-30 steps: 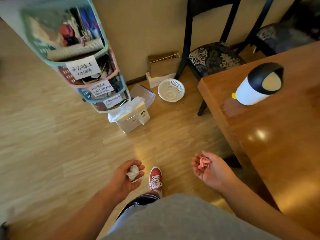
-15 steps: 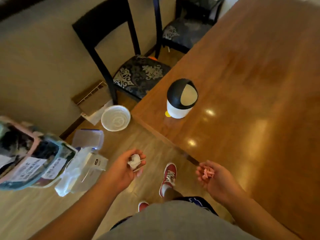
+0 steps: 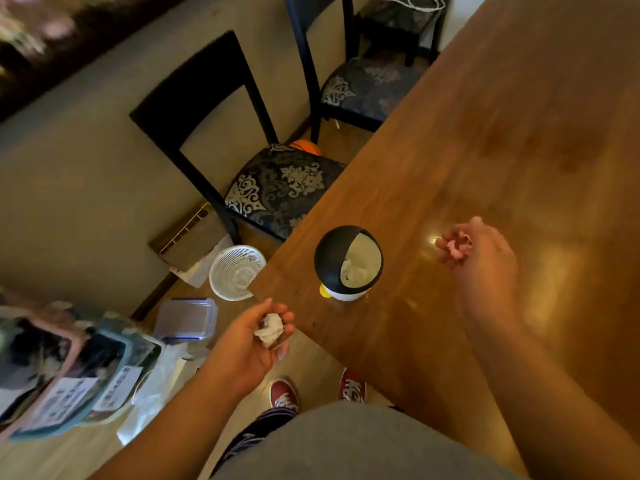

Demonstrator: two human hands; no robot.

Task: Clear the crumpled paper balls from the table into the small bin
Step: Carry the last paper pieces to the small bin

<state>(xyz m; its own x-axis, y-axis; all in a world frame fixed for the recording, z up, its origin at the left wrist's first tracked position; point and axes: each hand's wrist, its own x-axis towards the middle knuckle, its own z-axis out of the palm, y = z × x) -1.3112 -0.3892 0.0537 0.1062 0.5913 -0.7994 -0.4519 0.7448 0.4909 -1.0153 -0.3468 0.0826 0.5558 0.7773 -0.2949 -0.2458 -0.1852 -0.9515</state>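
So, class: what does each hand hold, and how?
Left hand cups a white paper ball in its fingers; right hand pinches a pink paper ball at its fingertips.

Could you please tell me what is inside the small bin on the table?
Through the small bin's opening, crumpled white paper shows. The black dome hides the rest.

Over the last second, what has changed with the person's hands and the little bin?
The person turned toward the table. The right hand, holding the pink paper ball, moved out over the tabletop, right of the small bin. The left hand rose near the table's edge. Unchanged: the white paper ball in the left hand, the bin's place on the table; nothing dropped in yet.
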